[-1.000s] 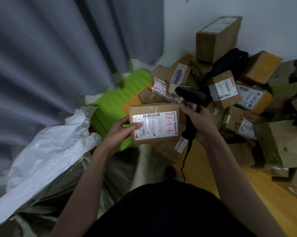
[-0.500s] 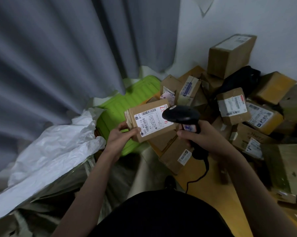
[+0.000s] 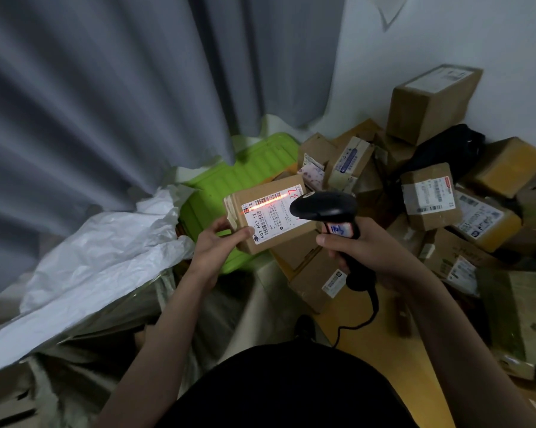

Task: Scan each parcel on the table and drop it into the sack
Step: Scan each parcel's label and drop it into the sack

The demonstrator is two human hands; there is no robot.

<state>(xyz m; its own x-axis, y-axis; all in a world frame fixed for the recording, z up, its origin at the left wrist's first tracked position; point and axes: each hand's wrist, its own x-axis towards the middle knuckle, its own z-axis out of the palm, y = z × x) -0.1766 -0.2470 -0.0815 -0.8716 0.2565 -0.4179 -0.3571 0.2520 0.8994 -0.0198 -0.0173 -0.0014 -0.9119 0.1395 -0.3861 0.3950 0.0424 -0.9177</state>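
My left hand (image 3: 219, 247) grips a small brown parcel (image 3: 262, 211) by its lower left corner, label facing up and tilted. My right hand (image 3: 365, 254) holds a black corded scanner (image 3: 324, 206) by the handle, its head just right of the parcel. A red scan line glows across the barcode on the white label. The sack (image 3: 84, 270), white and crumpled at its mouth, lies open at the lower left, below and left of the parcel.
Several brown parcels (image 3: 427, 199) are heaped on the wooden table (image 3: 381, 344) at the right, against the white wall. A green ribbed suitcase (image 3: 229, 180) lies behind the held parcel. A grey curtain (image 3: 106, 97) fills the left. The scanner cable hangs down over the table.
The parcel has tilted and shifted left. The scanner has swung from behind the parcel to its right side, and a red scan line now lights the label.
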